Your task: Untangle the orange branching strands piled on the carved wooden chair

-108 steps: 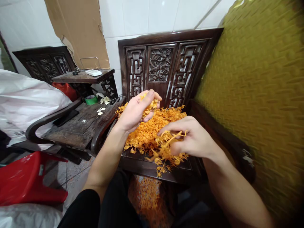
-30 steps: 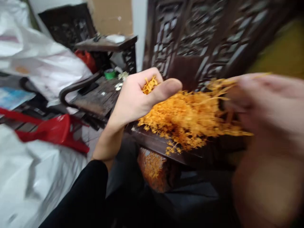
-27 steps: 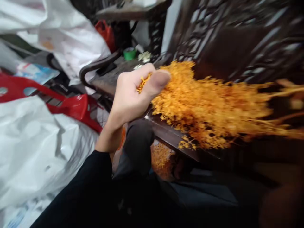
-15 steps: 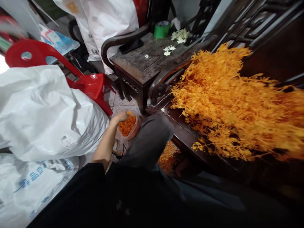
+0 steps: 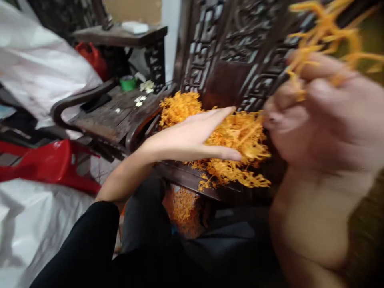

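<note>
**Hands over an orange heap on a carved chair**

A dark carved wooden chair (image 5: 228,48) fills the background, its seat bearing a heap of orange sprigs (image 5: 237,140). White sacks (image 5: 42,72) and a red plastic stool (image 5: 51,164) crowd the left, beside a low wooden table (image 5: 105,116) with a green tape roll (image 5: 128,83) and small white flowers (image 5: 146,86). The right hand (image 5: 324,116), blurred and close, is clamped on an orange sprig (image 5: 324,36), blocking the chair's right side. The left hand (image 5: 195,136) lies flat and spread, empty, over the heap.
</note>
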`<state>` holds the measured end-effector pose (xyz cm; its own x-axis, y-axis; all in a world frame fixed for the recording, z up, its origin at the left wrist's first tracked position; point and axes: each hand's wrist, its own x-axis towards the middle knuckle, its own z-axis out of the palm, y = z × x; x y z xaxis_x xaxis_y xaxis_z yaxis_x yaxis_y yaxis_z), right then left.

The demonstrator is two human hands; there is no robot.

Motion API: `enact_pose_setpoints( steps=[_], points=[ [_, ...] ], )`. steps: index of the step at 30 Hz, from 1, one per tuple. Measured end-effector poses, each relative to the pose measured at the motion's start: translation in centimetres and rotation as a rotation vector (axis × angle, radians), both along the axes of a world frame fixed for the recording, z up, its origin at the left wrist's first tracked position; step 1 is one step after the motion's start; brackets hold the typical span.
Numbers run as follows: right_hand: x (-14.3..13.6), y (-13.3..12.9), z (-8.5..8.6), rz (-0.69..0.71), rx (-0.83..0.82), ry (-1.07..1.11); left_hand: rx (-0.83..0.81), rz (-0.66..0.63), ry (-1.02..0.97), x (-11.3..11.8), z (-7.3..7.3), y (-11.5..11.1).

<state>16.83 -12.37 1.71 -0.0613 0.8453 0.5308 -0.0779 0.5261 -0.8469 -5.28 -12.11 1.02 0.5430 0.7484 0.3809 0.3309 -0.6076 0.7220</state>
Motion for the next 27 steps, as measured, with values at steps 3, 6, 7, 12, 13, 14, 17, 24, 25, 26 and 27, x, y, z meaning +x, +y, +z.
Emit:
enact_pose_setpoints(
  steps=[3, 6, 7, 12, 13, 14, 17, 24, 25, 26, 27],
  points=[
    [1.5, 0.6, 0.8, 0.024, -0.038, 0.285, 0.131, -0.153, 0.050, 4.7, 1.1, 3.1],
    [3.0, 2.0, 0.7, -0.072, -0.047, 0.351, 0.190, -0.189, 0.077, 6.7, 1.6, 5.3],
    [3.4, 2.4, 0.5, -0.085, -0.071, 0.348, 0.195, -0.182, 0.059, 7.0, 1.6, 5.9],
    [3.8, 3.8, -1.2, -0.120, -0.115, -0.057, 0.162, 0.005, 0.040, 7.6, 0.6, 7.3],
    [3.7, 4.0, -1.5, -0.152, -0.087, -0.108, 0.158, 0.028, 0.065, 7.5, 0.5, 7.5],
    [3.6, 4.3, -1.8, -0.187, -0.057, -0.124, 0.156, 0.027, 0.084, 7.3, 0.4, 7.7],
    [3.4, 4.9, -2.2, -0.215, -0.026, -0.075, 0.155, -0.057, 0.074, 6.2, 0.6, 8.2],
    [3.4, 4.8, -2.3, 0.019, -0.166, 0.077, 0.010, -0.017, -0.232, 4.4, 0.6, 9.9],
    [3.4, 4.8, -2.2, 0.043, -0.183, 0.102, -0.011, -0.012, -0.272, 4.4, 0.3, 10.1],
    [3.4, 4.8, -2.2, 0.061, -0.200, 0.122, -0.011, -0.008, -0.302, 4.5, 0.0, 10.4],
    [3.3, 4.8, -2.2, 0.078, -0.218, 0.136, 0.012, -0.001, -0.318, 4.5, -0.3, 10.7]
  ],
)
